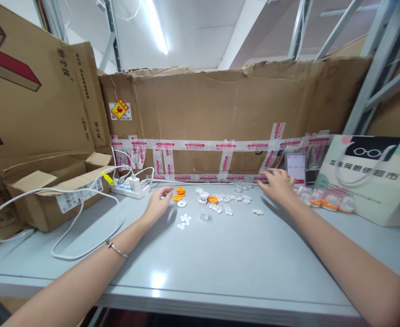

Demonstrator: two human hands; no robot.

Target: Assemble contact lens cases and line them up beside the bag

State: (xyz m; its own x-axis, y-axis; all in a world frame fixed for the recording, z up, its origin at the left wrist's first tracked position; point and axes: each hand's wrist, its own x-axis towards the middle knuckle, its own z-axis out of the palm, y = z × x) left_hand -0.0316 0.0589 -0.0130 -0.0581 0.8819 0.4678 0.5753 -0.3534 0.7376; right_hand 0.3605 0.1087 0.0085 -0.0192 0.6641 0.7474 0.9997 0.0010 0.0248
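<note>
My left hand point(158, 203) is held with loosely bent fingers just left of a small stack of orange discs point(181, 190), and nothing shows in it. A white ring-shaped part point(181, 204) lies in front of that stack. Farther right, my right hand point(277, 185) reaches out with fingers spread, near clear cups point(242, 185) at the back of the table. Between the hands are round white parts point(203, 196), an orange disc point(213, 200) and several white cut-out pieces point(227, 210). Closer to me lie a clear round cup point(204, 216) and small white pieces point(185, 220).
A power strip point(130, 188) with white cables and an open cardboard box point(46, 195) stand at the left. Orange-based clear containers point(331, 200), a phone point(296, 168) and a paper bag point(367, 181) are at the right. Taped cardboard point(193, 109) walls the back.
</note>
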